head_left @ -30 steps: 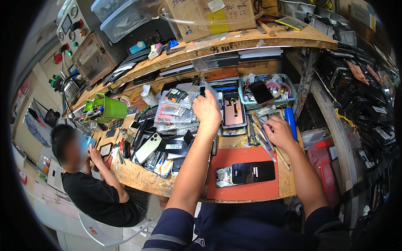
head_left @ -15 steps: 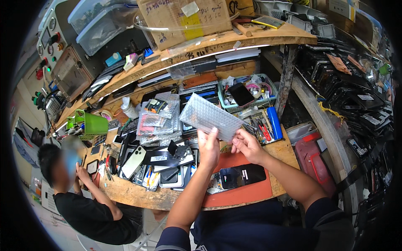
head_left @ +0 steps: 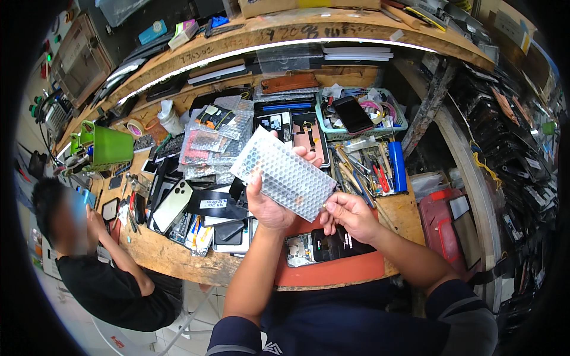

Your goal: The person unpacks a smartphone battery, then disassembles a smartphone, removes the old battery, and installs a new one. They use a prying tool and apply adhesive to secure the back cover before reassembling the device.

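A clear bubble-wrap pouch (head_left: 284,172) is held up over the bench, tilted down to the right. My left hand (head_left: 270,204) grips it from below, the thumb on its near face and the fingers behind it. My right hand (head_left: 349,218) pinches the lower right corner between thumb and fingertips. What lies inside the pouch is hard to make out. Below, a black phone screen (head_left: 333,244) lies lit with white lettering, partly covered by my right hand. Beside it sits an opened phone body (head_left: 298,250) with bare inner parts. Both rest on a red mat (head_left: 332,274).
Bubble-wrapped parts (head_left: 217,133) are stacked behind my left hand. A basket (head_left: 389,126) holding a phone stands at the back, with tools (head_left: 365,169) and a blue cylinder (head_left: 396,166) before it. A white phone (head_left: 172,206) lies left. Another person (head_left: 107,279) sits at the left.
The pouch has come lower and nearer, its bubbled face turned more toward me. My left fingers now spread behind it, and my right hand has moved down with its corner. The view has shifted.
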